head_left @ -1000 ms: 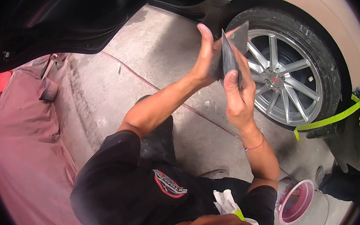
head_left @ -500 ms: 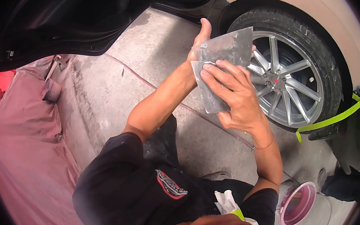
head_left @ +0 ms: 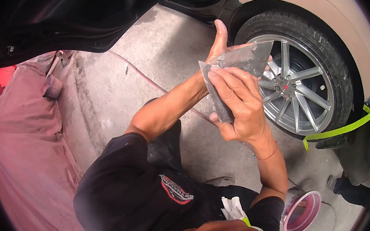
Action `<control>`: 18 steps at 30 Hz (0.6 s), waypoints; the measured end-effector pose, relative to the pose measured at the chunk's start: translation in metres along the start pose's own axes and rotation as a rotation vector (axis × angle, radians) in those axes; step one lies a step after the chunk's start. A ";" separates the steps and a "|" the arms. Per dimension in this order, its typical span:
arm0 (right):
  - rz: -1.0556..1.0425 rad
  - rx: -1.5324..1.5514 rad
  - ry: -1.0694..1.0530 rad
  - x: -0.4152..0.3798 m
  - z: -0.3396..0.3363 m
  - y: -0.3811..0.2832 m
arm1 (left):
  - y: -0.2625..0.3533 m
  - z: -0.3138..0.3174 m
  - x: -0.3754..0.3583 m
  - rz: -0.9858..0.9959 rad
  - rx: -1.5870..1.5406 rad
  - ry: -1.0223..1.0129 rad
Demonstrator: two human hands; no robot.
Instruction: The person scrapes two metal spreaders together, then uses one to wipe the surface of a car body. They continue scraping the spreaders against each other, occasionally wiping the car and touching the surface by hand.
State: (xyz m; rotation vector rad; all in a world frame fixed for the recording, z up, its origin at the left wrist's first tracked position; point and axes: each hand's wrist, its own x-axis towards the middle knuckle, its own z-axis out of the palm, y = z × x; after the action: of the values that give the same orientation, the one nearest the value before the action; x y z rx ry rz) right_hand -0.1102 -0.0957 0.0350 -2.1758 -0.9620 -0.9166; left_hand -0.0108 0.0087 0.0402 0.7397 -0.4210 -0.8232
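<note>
My left hand (head_left: pixel 218 46) is palm up with its thumb pointing away, and a thin grey filler spreader (head_left: pixel 255 60) lies across its fingers. Fingertips show at that sheet's far right edge. My right hand (head_left: pixel 247 105) grips a second grey spreader (head_left: pixel 215 92), fingers pressed on top and thumb below. This second one is tilted, its upper edge against or just over the first; overlap hides exact contact. Pale smears mark both sheets.
A car wheel (head_left: pixel 283 84) with silver spokes stands just beyond my hands, under a beige fender (head_left: pixel 357 29) with green masking tape (head_left: pixel 344 130). A dark open door (head_left: pixel 71 19) is upper left. A hose (head_left: pixel 148 82) crosses the concrete; a pink-stained bucket (head_left: pixel 303 211) stands lower right.
Both hands have shifted slightly to the right. My right hand has tilted its spreader, so less of its face shows, and the left hand's sheet has turned to a flatter angle.
</note>
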 end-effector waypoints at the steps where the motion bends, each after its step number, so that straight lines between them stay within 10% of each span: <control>1: 0.001 0.005 -0.005 -0.001 0.003 0.000 | 0.000 -0.001 0.000 0.024 0.013 0.007; 18: 0.191 0.336 0.187 0.002 0.020 0.000 | 0.000 -0.014 0.007 0.111 0.034 0.100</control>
State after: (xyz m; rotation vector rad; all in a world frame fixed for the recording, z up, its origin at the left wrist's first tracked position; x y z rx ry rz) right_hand -0.1019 -0.0801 0.0247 -1.8267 -0.7424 -0.7879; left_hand 0.0021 0.0088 0.0312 0.7782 -0.3835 -0.6730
